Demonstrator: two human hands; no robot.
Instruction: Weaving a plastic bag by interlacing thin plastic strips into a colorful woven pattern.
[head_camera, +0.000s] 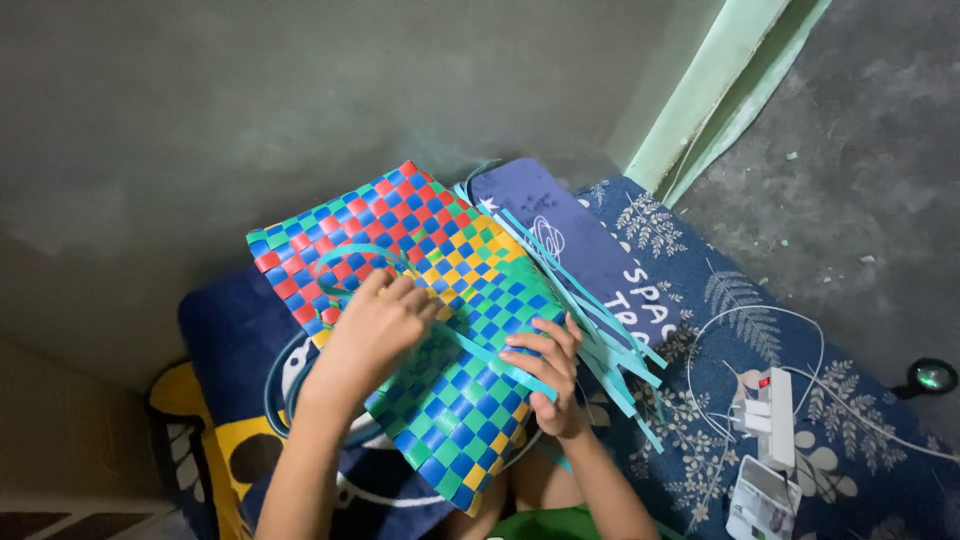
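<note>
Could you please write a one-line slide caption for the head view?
Two hands, left hand and right hand, work teal strips into a multicoloured checkered woven panel over a blue patterned mat.

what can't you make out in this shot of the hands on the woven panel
Head view only:
- Left hand fingertips: curled under, so its grip on the teal strip is unclear.
- Woven panel: its near corner is hidden behind the right hand.
- White box: cut off by the bottom edge.
- Power strip: plug details too small.

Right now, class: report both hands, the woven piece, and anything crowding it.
Left hand on woven panel, gripping teal strip. Right hand pinching another strip. Loose strip ends fan out at right edge.
</note>
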